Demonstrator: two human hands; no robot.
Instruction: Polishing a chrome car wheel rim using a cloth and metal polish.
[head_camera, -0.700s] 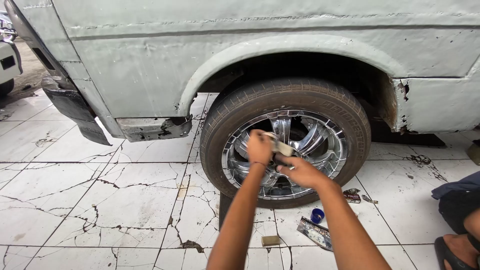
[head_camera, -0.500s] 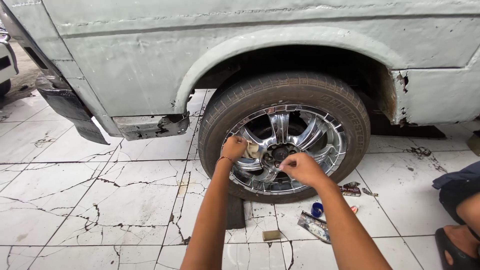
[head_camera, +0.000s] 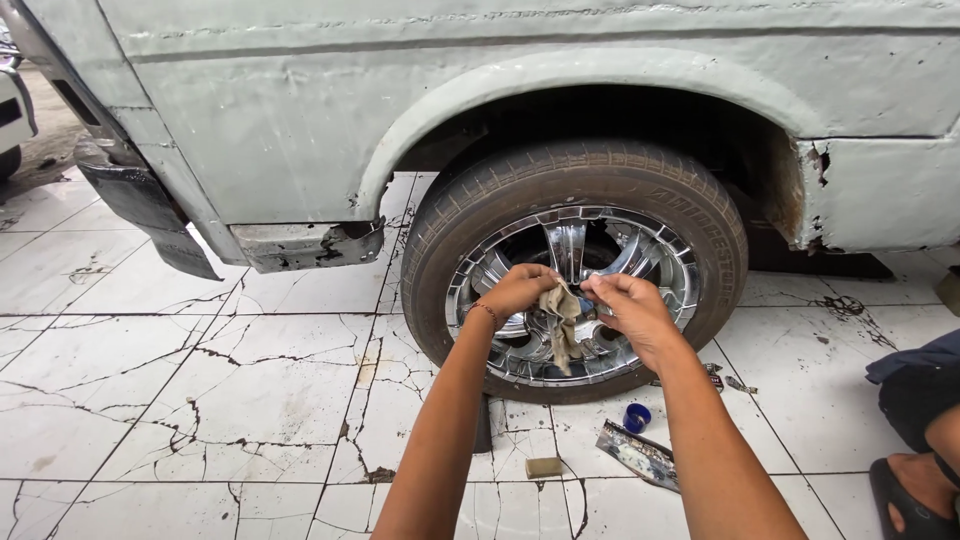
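Holding a crumpled tan rag (head_camera: 561, 322) between them, both hands meet right in the middle of the frame, in front of the hub of the chrome wheel (head_camera: 572, 296). The left hand (head_camera: 517, 291) pinches the rag's upper edge, the right hand (head_camera: 630, 310) is closed on the cloth from the other side, and the loose end hangs down over the hub. The rag looks just off the metal, though whether it touches is hard to say.

As for progress, my read is that the polishing is well along: the upper spokes gleam and throw clean reflections, while the lower rim near the floor looks duller, so that part may be left to do. The tyre (head_camera: 580, 175) itself looks dusty and untouched.

On the cracked white floor tiles (head_camera: 200, 380), just below the wheel, lie a small blue cap (head_camera: 636, 417), a flat silvery packet (head_camera: 640, 455) and a little tan block (head_camera: 543, 467).

Hidden bits: the hub centre is covered by rag and fingers, the wheel arch above the tyre is in deep shadow, the grey car body (head_camera: 400, 110) runs off the top edge, and at the lower right edge only a knee and a sandalled foot (head_camera: 915, 485) show.
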